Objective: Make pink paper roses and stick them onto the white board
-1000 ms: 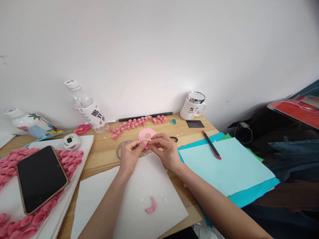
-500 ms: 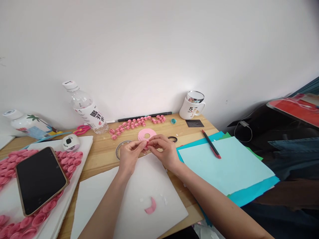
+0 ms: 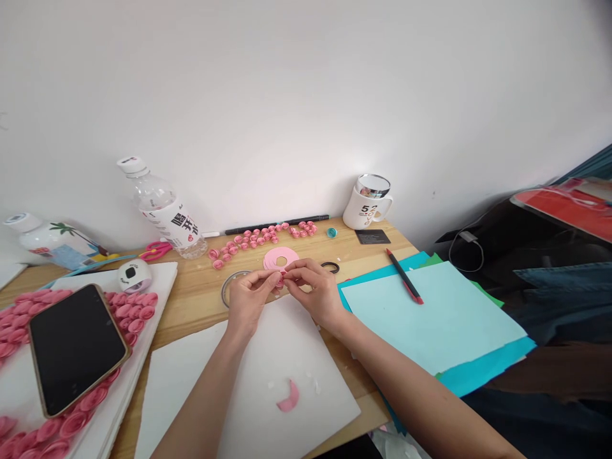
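Observation:
My left hand (image 3: pixel 248 298) and my right hand (image 3: pixel 313 290) meet over the far end of a white board (image 3: pixel 258 382). Both pinch a small pink rolled paper strip (image 3: pixel 280 281) between thumbs and fingertips; the fingers hide much of it. Just beyond lie flat pink paper rings (image 3: pixel 273 256) in a stack. A roll of clear tape (image 3: pixel 229 290) is partly hidden behind my left hand. Small rolled pink paper roses (image 3: pixel 253 238) sit in rows farther back. On the board rests a curved pink paper scrap (image 3: pixel 289 396).
At left, a phone (image 3: pixel 79 347) lies on a board bordered with pink paper roses. A water bottle (image 3: pixel 165 210) and a mug (image 3: pixel 367 204) stand by the wall. To the right, a pen (image 3: pixel 404 275) lies on light blue paper (image 3: pixel 430 325). A black ring (image 3: pixel 329 267) is behind my right hand.
My fingers have shifted slightly around the rolled pink paper, and a bit more of it shows below the fingertips. The view has moved very slightly; other things stay in place.

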A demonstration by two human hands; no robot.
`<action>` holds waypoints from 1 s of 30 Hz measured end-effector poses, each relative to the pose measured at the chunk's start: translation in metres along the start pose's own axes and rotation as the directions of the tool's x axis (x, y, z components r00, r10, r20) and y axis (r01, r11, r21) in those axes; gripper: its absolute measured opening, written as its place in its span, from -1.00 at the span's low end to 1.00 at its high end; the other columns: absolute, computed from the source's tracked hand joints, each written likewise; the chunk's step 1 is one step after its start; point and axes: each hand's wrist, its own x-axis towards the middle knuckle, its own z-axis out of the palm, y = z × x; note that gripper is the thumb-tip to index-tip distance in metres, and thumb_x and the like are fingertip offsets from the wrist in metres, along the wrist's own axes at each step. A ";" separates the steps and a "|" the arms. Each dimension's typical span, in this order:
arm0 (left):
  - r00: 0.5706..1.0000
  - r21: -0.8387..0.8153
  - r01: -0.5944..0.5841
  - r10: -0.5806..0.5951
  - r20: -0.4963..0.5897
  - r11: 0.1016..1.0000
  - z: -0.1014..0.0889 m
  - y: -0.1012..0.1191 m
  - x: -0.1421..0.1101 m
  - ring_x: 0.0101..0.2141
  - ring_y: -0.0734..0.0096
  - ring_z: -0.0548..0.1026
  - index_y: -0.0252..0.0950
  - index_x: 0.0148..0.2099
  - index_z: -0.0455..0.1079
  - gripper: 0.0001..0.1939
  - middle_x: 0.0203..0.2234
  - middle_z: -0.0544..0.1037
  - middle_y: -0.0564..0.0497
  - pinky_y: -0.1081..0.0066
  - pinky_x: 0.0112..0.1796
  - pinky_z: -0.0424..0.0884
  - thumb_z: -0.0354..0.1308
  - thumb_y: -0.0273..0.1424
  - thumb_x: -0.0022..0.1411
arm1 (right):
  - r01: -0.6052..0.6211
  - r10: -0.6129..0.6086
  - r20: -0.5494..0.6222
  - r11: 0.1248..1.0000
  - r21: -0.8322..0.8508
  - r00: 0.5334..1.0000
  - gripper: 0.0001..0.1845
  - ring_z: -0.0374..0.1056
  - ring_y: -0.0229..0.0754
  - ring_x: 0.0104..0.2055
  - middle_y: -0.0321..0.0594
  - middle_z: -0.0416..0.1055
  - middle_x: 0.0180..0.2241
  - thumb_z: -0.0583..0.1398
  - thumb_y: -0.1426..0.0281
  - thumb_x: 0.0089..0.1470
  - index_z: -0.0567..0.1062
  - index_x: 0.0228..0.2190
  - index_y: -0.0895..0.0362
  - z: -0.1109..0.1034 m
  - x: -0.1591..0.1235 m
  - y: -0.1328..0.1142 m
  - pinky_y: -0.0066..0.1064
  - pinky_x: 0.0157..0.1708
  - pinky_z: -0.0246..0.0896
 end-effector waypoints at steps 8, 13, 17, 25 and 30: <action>1.000 0.019 -0.010 0.010 0.010 1.000 0.002 0.001 0.000 -0.51 0.48 0.45 -0.33 -0.39 0.52 -0.78 -0.56 0.55 0.01 0.48 -0.41 0.41 0.31 -0.28 -0.09 | 0.023 -0.023 0.005 0.999 -0.032 1.000 -0.89 0.39 -0.28 -0.40 -0.17 0.44 -0.35 0.13 0.54 -0.01 0.43 -0.48 0.12 0.000 -0.001 0.002 -0.47 -0.48 0.34; 1.000 0.044 -0.016 0.016 0.004 0.999 0.001 0.000 0.000 -0.49 0.46 0.47 -0.32 -0.39 0.53 -0.78 -0.56 0.55 0.00 0.47 -0.40 0.42 0.30 -0.28 -0.08 | 0.094 -0.093 0.020 0.992 -0.086 0.995 -0.86 0.41 -0.22 -0.31 -0.15 0.45 -0.35 0.13 0.54 0.03 0.47 -0.45 0.11 0.000 -0.001 0.004 -0.45 -0.43 0.33; 0.999 0.099 -0.033 0.034 -0.005 0.995 0.001 0.000 0.000 -0.49 0.43 0.48 -0.32 -0.40 0.53 -0.78 -0.55 0.56 -0.01 0.45 -0.41 0.43 0.30 -0.27 -0.09 | 0.071 -0.068 0.052 0.995 -0.075 0.996 -0.87 0.41 -0.23 -0.33 -0.12 0.43 -0.32 0.13 0.52 0.05 0.48 -0.43 0.13 0.000 -0.001 0.006 -0.44 -0.44 0.33; 0.999 0.173 -0.029 0.032 -0.016 0.985 -0.001 0.002 0.002 -0.54 0.41 0.48 -0.31 -0.43 0.54 -0.72 -0.57 0.56 -0.01 0.46 -0.47 0.44 0.30 -0.20 -0.14 | 0.117 -0.106 0.129 0.990 -0.079 0.986 -0.84 0.38 -0.24 -0.29 -0.14 0.42 -0.31 0.08 0.50 0.11 0.46 -0.41 0.12 -0.002 0.000 0.008 -0.42 -0.35 0.33; 1.000 0.139 0.012 -0.014 0.013 0.990 -0.001 -0.001 0.002 -0.49 0.39 0.51 -0.31 -0.44 0.53 -0.74 -0.56 0.57 0.00 0.44 -0.42 0.48 0.32 -0.22 -0.15 | 0.152 -0.131 0.152 0.979 -0.135 0.980 -0.85 0.37 -0.26 -0.35 -0.14 0.41 -0.31 0.07 0.51 0.09 0.42 -0.44 0.12 -0.001 -0.003 0.012 -0.47 -0.44 0.31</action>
